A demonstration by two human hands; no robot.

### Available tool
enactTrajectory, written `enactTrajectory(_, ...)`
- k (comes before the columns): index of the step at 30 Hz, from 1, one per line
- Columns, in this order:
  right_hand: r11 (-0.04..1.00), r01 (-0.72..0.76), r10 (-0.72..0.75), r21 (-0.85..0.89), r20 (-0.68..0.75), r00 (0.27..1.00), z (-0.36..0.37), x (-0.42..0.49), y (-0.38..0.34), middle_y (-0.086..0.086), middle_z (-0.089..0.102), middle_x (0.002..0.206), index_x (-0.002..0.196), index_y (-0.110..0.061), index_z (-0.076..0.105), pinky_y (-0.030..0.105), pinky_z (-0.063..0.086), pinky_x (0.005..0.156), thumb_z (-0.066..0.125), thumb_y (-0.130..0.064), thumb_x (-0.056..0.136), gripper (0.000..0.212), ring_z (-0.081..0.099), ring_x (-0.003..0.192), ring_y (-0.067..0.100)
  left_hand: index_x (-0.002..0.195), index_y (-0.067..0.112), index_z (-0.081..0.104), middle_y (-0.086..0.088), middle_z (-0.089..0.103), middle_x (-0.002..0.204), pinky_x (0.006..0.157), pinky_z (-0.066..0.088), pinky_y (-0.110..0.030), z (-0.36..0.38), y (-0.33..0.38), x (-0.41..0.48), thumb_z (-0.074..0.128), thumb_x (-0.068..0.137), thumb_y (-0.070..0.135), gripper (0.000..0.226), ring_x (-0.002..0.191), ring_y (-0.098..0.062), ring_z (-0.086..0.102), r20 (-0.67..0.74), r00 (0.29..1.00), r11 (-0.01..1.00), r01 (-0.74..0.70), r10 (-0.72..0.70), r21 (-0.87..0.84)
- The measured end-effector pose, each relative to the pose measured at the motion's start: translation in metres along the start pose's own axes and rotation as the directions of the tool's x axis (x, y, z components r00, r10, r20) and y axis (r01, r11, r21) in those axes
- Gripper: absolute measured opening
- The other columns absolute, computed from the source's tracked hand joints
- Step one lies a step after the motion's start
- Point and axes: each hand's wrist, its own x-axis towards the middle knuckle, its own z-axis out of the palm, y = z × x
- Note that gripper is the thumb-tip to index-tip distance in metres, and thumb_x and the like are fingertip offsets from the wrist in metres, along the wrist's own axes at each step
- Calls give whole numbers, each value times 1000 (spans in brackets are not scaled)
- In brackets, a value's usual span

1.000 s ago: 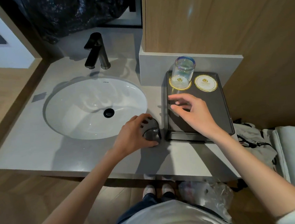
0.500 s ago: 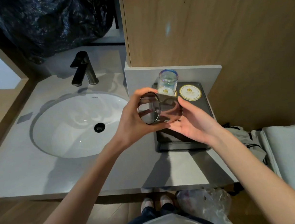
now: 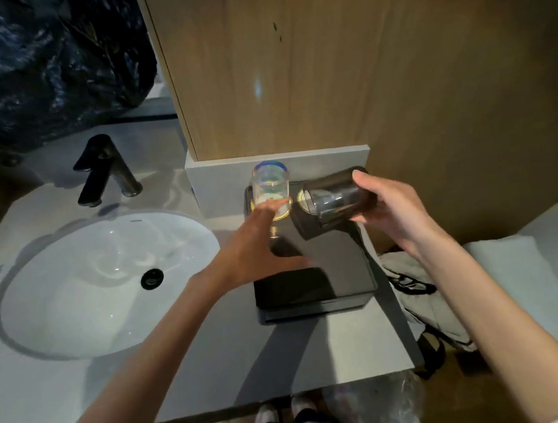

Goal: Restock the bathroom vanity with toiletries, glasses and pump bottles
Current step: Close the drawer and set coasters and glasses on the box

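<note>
A dark smoked glass [image 3: 335, 197] lies tilted on its side in the air, held by my right hand [image 3: 391, 209] above the back right of the black tray [image 3: 314, 295]. Its open mouth faces left, over a round gold-rimmed coaster [image 3: 301, 199] that it mostly hides. A clear glass with a bluish rim [image 3: 270, 183] stands upside down on the left coaster at the tray's back. My left hand [image 3: 257, 246] hovers over the tray's left part with fingers spread, its fingertips close to the clear glass, holding nothing.
A white oval sink [image 3: 103, 282] with a black drain and a dark faucet [image 3: 104, 170] lies left of the tray in the grey counter [image 3: 216, 359]. A wooden wall panel rises behind. A bag and white fabric [image 3: 420, 287] sit to the right; a black plastic bag fills the upper left.
The dark glass was lifted from the counter by my left hand, passed to my right hand, and carried to the tray's back right. My left hand let go and opened.
</note>
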Motion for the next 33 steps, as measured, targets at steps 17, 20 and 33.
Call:
enactTrajectory(17, 566, 308, -350, -765, 115, 930, -1, 84, -11, -2, 58, 132, 131, -24, 55, 38, 38, 109, 76, -46, 69, 69, 51, 125, 16, 149, 23, 14, 1, 3, 158, 111, 31, -36, 70, -9, 51, 32, 93, 57, 69, 146, -17, 7, 157, 987, 878, -38, -43, 476)
enactTrajectory(20, 488, 352, -351, -798, 190, 917, 7, 88, -11, -1, 57, 133, 133, -21, 53, 37, 39, 108, 76, -41, 72, 68, 50, 124, 16, 150, 20, 12, 0, 5, 157, 108, 35, -34, 68, -9, 49, 33, 93, 56, 70, 144, -17, 13, 119, 991, 893, -4, -56, 451)
enactTrajectory(33, 260, 384, -316, -886, 298, 901, 20, 95, -9, -2, 49, 141, 137, -22, 49, 32, 38, 106, 74, -42, 75, 69, 47, 129, 18, 148, 18, 17, -3, 15, 154, 103, 40, -32, 69, -10, 46, 34, 94, 55, 67, 142, -17, 20, 60, 998, 894, 4, -34, 448)
